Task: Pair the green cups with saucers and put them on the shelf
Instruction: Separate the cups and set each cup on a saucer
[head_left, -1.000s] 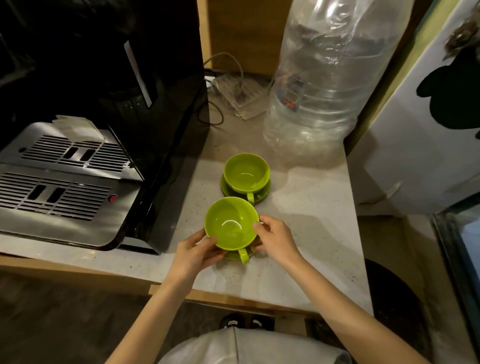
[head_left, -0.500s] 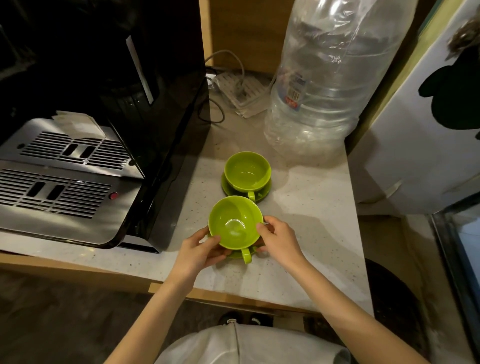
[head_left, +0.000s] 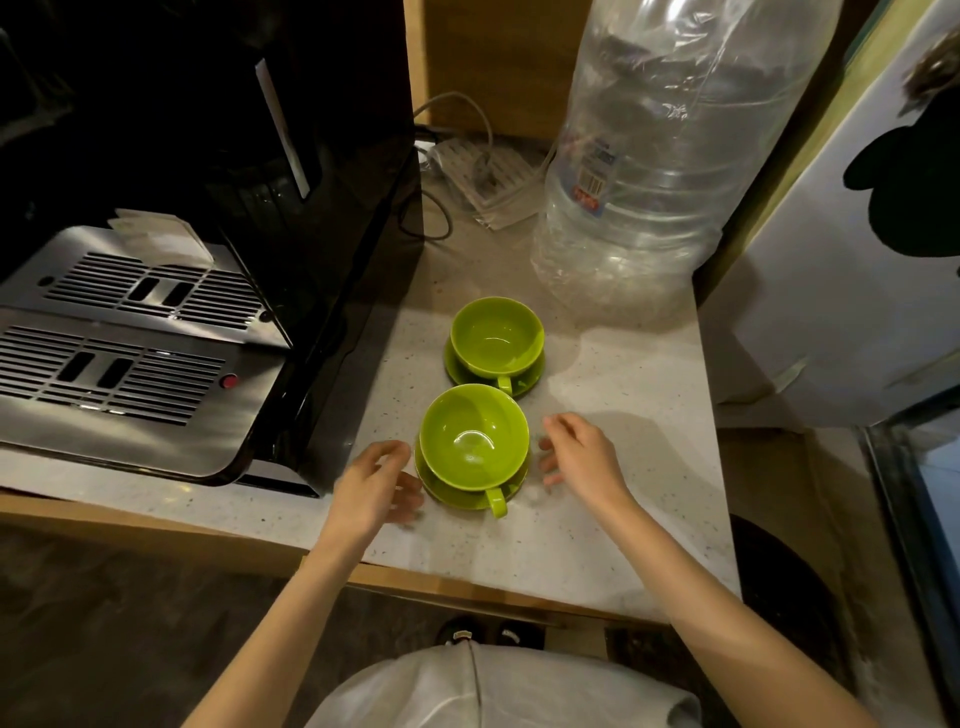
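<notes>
Both hands flank the near set with loosely spread fingers and hold nothing: the left hand (head_left: 376, 480) sits just beside the saucer's rim at nine o'clock, the right hand (head_left: 579, 452) just beside the cup at three o'clock, neither clearly touching.

Largest in view, the glossy black coffee machine with its slotted steel drip tray (head_left: 156, 291) fills the nine-to-eleven o'clock side of the pale speckled stone counter (head_left: 613, 509). A big clear plastic water bottle (head_left: 670, 171) stands at one o'clock, with a white power strip and cables (head_left: 483, 176) behind it at twelve.

Next come the task's pieces. The near glossy green ceramic cup (head_left: 472, 436) sits on its round green saucer (head_left: 452, 493), handle (head_left: 496, 501) pointing to six o'clock. The far green cup (head_left: 496, 335) rests on the far green saucer (head_left: 462, 371) at twelve o'clock from it, handle also toward six; the two sets stand very close, whether touching I cannot tell.

As a judgement, these are stiff, glazed and brittle, moderately heavy for their size, and slick under bare skin. A cup only rests loose on its saucer, so tilting would let it slide. Best taken by the saucer's rim at nine and three o'clock, thumbs on top, fingers beneath, kept level; or cup by its handle and saucer apart. No shelf other than this counter shows.
</notes>
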